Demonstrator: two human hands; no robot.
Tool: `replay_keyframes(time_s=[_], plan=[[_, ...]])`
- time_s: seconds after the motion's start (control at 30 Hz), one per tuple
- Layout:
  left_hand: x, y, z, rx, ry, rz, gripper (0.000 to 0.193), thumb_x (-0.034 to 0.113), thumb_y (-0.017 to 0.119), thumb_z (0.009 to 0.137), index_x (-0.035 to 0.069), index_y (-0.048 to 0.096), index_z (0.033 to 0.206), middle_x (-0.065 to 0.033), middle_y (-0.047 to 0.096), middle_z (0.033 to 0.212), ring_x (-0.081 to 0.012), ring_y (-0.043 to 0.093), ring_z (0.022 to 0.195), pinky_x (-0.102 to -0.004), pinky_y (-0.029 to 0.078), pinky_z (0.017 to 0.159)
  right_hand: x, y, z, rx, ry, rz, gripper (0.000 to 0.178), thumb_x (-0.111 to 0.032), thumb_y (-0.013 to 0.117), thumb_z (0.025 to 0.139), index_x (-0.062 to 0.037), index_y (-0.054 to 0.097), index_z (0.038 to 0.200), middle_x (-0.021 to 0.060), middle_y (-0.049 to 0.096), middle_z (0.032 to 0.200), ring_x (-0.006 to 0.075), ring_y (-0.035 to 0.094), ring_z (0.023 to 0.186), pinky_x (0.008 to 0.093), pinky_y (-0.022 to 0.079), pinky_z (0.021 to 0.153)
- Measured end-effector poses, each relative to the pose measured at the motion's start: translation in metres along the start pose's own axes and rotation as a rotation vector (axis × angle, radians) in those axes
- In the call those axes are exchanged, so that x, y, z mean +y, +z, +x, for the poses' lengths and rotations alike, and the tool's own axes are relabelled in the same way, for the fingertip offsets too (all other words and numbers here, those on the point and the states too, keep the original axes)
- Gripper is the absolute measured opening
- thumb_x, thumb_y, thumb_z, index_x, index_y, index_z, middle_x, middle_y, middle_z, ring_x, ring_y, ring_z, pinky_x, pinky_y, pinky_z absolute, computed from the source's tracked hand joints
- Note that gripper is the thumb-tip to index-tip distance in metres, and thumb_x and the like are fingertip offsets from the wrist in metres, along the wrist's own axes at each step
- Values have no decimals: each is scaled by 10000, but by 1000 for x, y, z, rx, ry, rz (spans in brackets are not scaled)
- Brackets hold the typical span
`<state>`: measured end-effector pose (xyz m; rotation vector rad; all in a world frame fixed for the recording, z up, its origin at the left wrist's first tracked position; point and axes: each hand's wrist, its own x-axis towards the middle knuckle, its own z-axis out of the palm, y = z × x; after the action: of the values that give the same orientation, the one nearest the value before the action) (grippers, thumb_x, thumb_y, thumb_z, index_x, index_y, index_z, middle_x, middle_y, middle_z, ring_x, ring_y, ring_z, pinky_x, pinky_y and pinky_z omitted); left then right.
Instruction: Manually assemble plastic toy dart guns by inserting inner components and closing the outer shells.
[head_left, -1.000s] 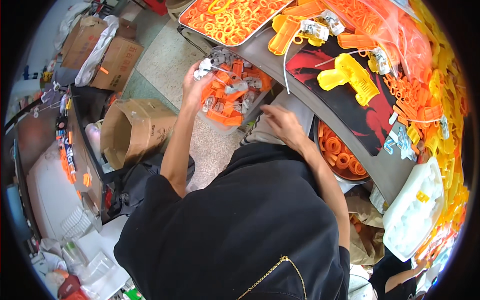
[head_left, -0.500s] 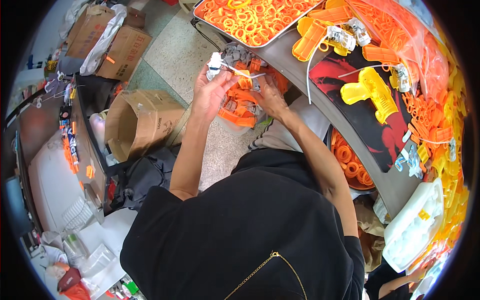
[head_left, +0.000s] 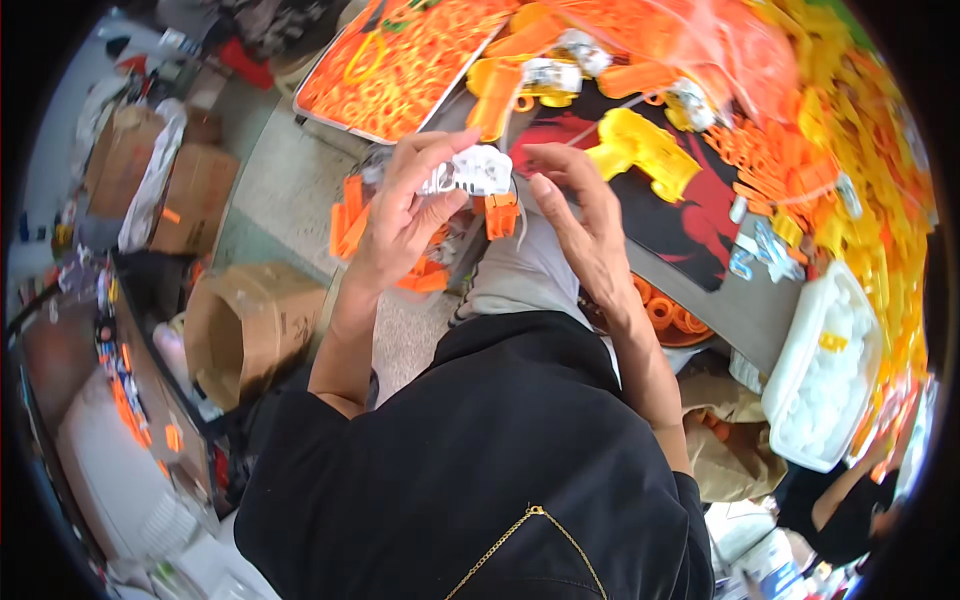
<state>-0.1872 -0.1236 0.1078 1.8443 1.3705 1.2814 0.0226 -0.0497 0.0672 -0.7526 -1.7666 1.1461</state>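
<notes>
My left hand (head_left: 402, 215) pinches a white, partly see-through plastic mechanism (head_left: 482, 170) between thumb and fingers, above my lap. Just below it hangs a small orange plastic piece (head_left: 501, 214) with a thin pale tube beside it; how they join is unclear. To the right of the mechanism, my right hand (head_left: 590, 225) is open, thumb and curved fingers apart, with nothing visible in it. Beyond the right fingers, a yellow toy-gun shell (head_left: 640, 150) lies on a black and red mat (head_left: 690, 235). Orange parts (head_left: 350, 215) sit partly hidden behind my left hand.
A tray of orange rings (head_left: 400, 75) stands at the far side. Yellow parts (head_left: 880, 200) heap up along the right, near a white tub (head_left: 820, 380). An open cardboard box (head_left: 250, 330) is on the left. Another person's arm (head_left: 850, 490) shows at lower right.
Both hands have come from over the orange parts toward the bench, with the white mechanism still in my left. My right hand has left the parts and opened. The view has shifted right.
</notes>
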Motion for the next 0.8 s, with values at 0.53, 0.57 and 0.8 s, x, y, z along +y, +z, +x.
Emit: replay_keyframes(time_s=[0.53, 0.57, 0.8], plan=[[38, 69, 50, -107, 990, 560, 446, 43, 825, 727, 191, 771, 1145, -20, 545, 1186, -252, 567, 1131, -423, 596, 973, -10, -72, -8, 40, 312, 870, 152, -185, 637, 1025, -43, 666, 1069, 30, 699, 1010, 101, 638, 944, 266, 504, 851], [42, 71, 48, -260, 982, 474, 435, 49, 819, 741, 195, 771, 1148, -18, 546, 1211, -251, 569, 1133, -429, 588, 987, -9, -74, -7, 31, 321, 929, 154, -194, 634, 1025, -44, 658, 1053, 31, 690, 1007, 105, 633, 951, 268, 497, 856], [52, 68, 111, -229, 675, 162, 336, 44, 797, 787, 125, 767, 1112, -68, 598, 1262, -252, 585, 1198, -381, 524, 965, -11, -111, -1, -158, 270, 770, 184, -232, 643, 1007, -56, 640, 1059, 40, 682, 1012, 132, 636, 965, 289, 474, 885]])
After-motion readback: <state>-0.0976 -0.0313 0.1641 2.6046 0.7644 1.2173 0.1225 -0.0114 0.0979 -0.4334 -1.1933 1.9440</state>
